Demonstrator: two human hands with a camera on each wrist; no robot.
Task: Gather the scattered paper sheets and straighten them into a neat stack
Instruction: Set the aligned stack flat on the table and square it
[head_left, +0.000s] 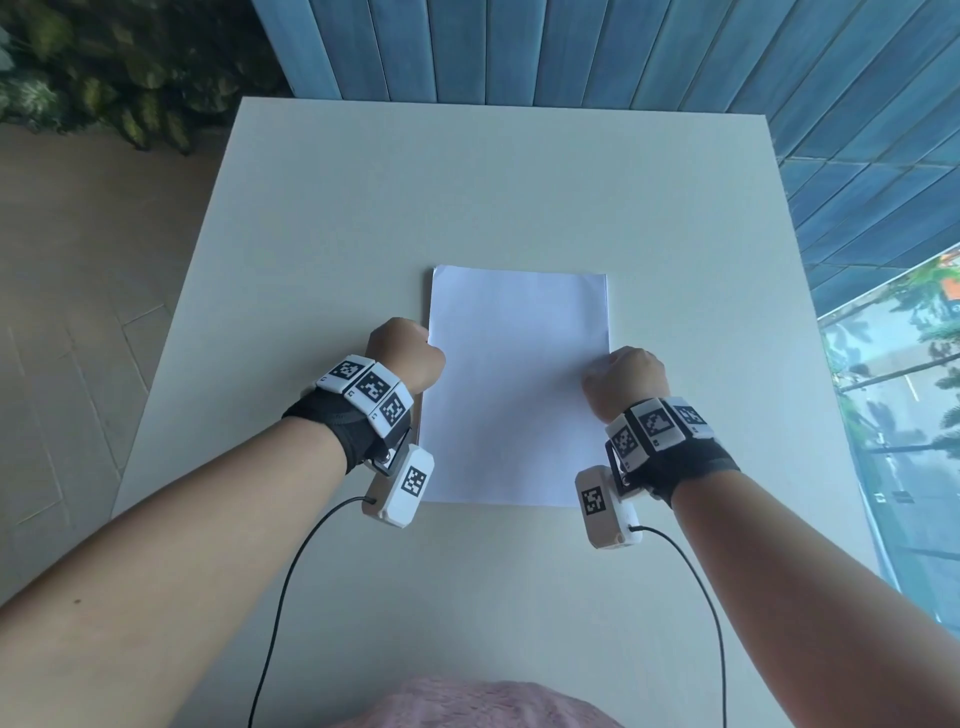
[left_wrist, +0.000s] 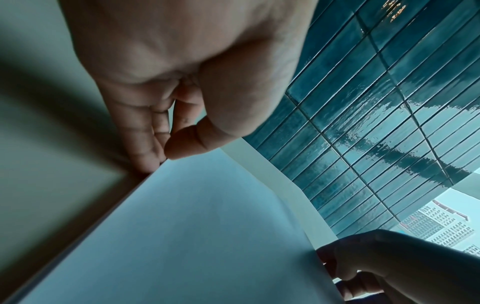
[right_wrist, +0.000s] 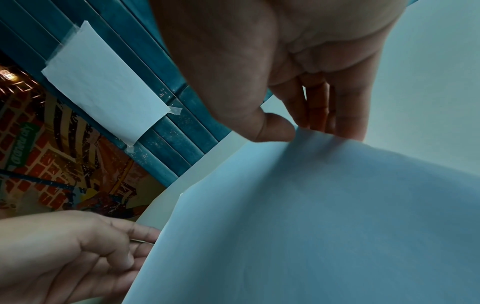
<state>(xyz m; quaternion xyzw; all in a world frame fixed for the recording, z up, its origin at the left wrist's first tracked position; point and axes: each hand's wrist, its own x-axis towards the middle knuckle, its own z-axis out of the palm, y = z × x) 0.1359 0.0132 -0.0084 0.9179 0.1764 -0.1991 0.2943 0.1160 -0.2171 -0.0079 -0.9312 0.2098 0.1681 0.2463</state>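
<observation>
One paper stack (head_left: 517, 384); two hands; one table (head_left: 322, 218).

Left hand (left_wrist: 182, 86) thumb atop paper stack (left_wrist: 182, 236) edge, right hand (left_wrist: 389, 267) gripping opposite edge, teal wall (left_wrist: 376, 102) behind

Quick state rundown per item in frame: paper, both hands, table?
paper stack: gathered, edges near flush, slight offset at far left corner, right edge lifted slightly.
left hand: at the stack's left edge, thumb on top and fingers underneath, pinching it.
right hand: pinches the right edge, thumb on top, fingers under.
table: bears the stack near its front middle.
</observation>
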